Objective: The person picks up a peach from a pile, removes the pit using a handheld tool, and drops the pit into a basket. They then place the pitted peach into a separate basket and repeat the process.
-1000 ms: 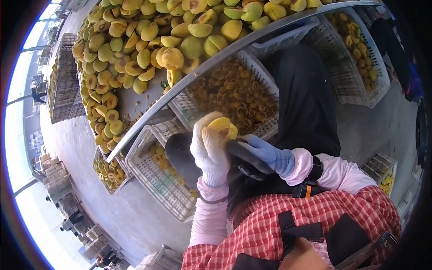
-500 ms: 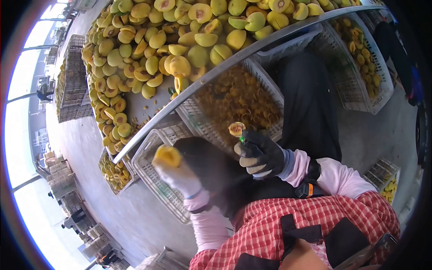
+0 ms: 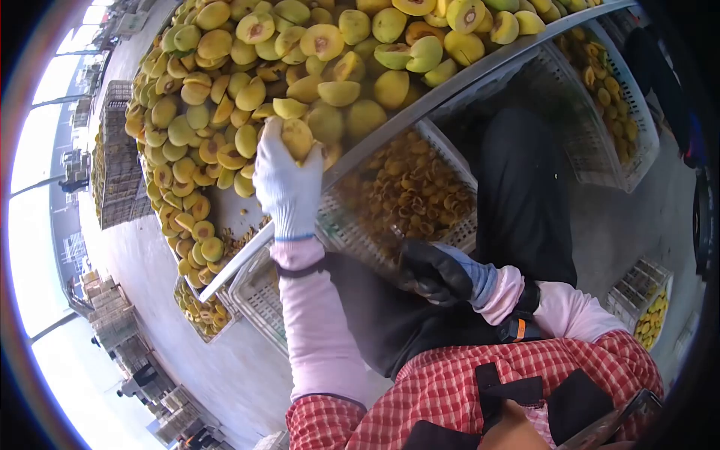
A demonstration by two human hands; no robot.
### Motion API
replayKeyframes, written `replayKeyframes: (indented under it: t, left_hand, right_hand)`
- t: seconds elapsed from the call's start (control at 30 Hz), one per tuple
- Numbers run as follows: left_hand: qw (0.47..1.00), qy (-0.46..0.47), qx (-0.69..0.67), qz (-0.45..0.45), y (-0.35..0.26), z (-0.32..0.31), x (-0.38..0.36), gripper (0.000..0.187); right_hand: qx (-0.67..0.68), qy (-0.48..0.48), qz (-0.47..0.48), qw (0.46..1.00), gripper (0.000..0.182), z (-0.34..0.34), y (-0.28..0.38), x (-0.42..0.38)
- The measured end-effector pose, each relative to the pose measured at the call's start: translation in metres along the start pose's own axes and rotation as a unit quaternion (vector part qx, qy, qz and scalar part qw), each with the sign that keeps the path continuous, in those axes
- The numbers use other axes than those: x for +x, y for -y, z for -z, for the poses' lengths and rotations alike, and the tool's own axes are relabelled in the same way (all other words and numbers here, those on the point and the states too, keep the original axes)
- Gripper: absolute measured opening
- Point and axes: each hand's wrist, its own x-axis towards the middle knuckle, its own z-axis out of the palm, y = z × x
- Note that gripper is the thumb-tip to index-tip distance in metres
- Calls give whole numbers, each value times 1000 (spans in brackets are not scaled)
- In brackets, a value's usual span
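My left hand (image 3: pixel 289 184), in a white knitted glove, reaches over the metal rim of the table. Its fingers are closed around a yellow peach half (image 3: pixel 298 139) at the near edge of the peach pile (image 3: pixel 225 90). Many of the peaches lie cut in half, some with the stone side showing. My right hand (image 3: pixel 442 274), in a dark glove with pale fingertips, is held over my lap, closed on a small hand tool (image 3: pixel 397 234) with a thin tip. Most of that tool is hidden by the glove and blurred.
Below the rim (image 3: pixel 390 135) stands a crate of brown scooped-out pieces (image 3: pixel 420 184). A white crate (image 3: pixel 259 300) is by my left leg. Another crate of peach halves (image 3: pixel 611 97) stands at the right, and a smaller one (image 3: pixel 201 311) sits under the table's left corner. Stacked crates (image 3: pixel 120 165) line the left.
My left hand has moved from above the white crate up to the pile; the hollowed peach half has left it. The brown piece at the tool's tip is gone, and my right hand has lowered slightly.
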Motion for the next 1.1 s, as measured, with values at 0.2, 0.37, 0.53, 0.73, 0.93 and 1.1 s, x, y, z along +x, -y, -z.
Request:
replayKeyframes:
  t: [0.2,0.37,0.53,0.73,0.93,1.1]
  left_hand:
    - [955,84,-163,-234,-50,27,-94,66]
    - [747,110,-623,205,-48,40,-149,47]
    - [525,106,-722,438,-51,35,-172,52]
    - [642,-16,-634,431,-52,39,-194,40]
    - [670,-89,-621,397,-59,28,-205,38]
    - [699,-141,-603,357,-72,30,-206,38]
  right_hand:
    - [-56,-123,197,971,30,-17,27,-3]
    - [-20,-29,196,980,32,-1,11,2]
    - [-137,41,228,963,45,-1,-11,22]
    - [-478,-93,424,763,28,-5,-29,24]
    - [-602,-121,356,704,32,-25,-47,1]
    - [-607,-134,409,668,31,-23,-51,-3]
